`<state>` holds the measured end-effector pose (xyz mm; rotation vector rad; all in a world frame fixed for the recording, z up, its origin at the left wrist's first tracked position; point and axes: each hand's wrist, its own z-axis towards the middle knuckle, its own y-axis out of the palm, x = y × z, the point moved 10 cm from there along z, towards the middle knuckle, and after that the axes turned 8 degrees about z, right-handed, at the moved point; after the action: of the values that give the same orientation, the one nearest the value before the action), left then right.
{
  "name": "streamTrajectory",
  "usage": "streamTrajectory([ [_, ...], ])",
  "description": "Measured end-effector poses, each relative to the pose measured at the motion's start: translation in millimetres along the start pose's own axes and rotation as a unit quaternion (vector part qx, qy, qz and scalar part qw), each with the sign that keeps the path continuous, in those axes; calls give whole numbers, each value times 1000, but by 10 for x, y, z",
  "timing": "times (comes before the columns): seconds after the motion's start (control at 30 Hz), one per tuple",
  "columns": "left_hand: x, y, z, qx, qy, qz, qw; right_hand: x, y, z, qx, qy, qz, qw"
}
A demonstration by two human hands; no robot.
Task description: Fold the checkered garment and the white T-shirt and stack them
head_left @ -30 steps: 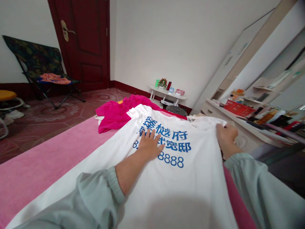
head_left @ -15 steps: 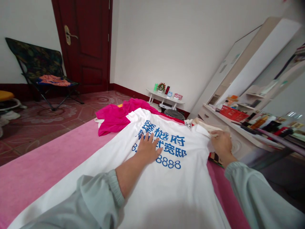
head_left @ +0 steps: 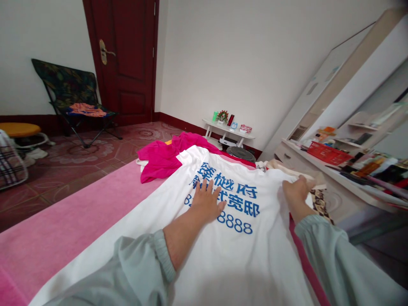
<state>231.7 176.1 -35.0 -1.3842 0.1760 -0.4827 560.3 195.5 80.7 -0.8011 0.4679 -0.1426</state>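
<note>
At my far left, something plaid is cut off by the edge, so I can't say what it is; next to it stands a yellow-topped stool. A folding chair holds a crumpled orange cloth. Then comes the pink cover, with a magenta garment bunched at its far end, partly hidden by the white T-shirt. That shirt lies spread over the cover, its near end running out of sight. The left hand rests flat on it, fingers spread, covering some of the blue lettering and digits. The right hand is closed on the shirt's far right corner by the sleeve, its fingertips hard to make out. Just beyond, a patterned cloth shows only partly. Farther right sits a red basket, its contents too jumbled to tell.
</note>
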Motion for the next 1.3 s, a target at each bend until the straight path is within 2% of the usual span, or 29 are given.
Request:
streamTrajectory([
  [0.07, -2, 1, -4, 1, -1, 1, 1000, -296, 9, -273, 7, 4, 69, 998],
  [0.13, -3, 2, -4, 3, 0, 4, 1000, -755, 239, -630, -88, -53, 143, 984],
  [0.2, -9, 4, 0, 5, 1, 6, 1000, -1075, 546, -1055, -208, -73, 148, 964],
  [0.27, -20, 8, 4, 6, 1, 7, 1000, -1211, 770, -1425, -280, -85, 103, 951],
  [0.37, -30, -1, -6, 10, 1, 2, 1000, -1240, 881, -1712, -298, -122, 50, 945],
  [0.53, -77, -79, 29, 28, 3, -47, 999, -1163, 830, -1712, -285, -123, 67, 948],
  [0.6, -210, -156, 134, 33, -7, -96, 995, -1169, 807, -1688, -280, -124, 78, 949],
  [0.67, -510, -305, 290, 54, -50, -145, 987, -1175, 799, -1681, -275, -122, 85, 950],
  [0.7, -745, -423, 365, 81, -94, -154, 980, -1174, 802, -1682, -275, -121, 86, 950],
  [0.8, -1445, -828, 531, 164, -198, -91, 962, -1165, 819, -1689, -275, -117, 86, 950],
  [0.87, -1851, -951, 620, 153, -258, -44, 953, -1161, 822, -1688, -275, -116, 88, 950],
  [0.97, -2166, -963, 772, 104, -277, -20, 955, -1155, 827, -1687, -282, -109, 90, 949],
  [1.03, -2211, -888, 863, 56, -281, 8, 958, -1161, 817, -1686, -283, -107, 92, 949],
  [1.1, -2161, -795, 929, 17, -283, 31, 958, -1171, 794, -1681, -278, -108, 96, 950],
  [1.2, -1955, -674, 994, -2, -267, 38, 963, -1173, 777, -1682, -277, -107, 99, 950],
  [1.3, -1693, -560, 1031, -11, -217, 32, 975, -1169, 772, -1685, -277, -105, 103, 950],
])
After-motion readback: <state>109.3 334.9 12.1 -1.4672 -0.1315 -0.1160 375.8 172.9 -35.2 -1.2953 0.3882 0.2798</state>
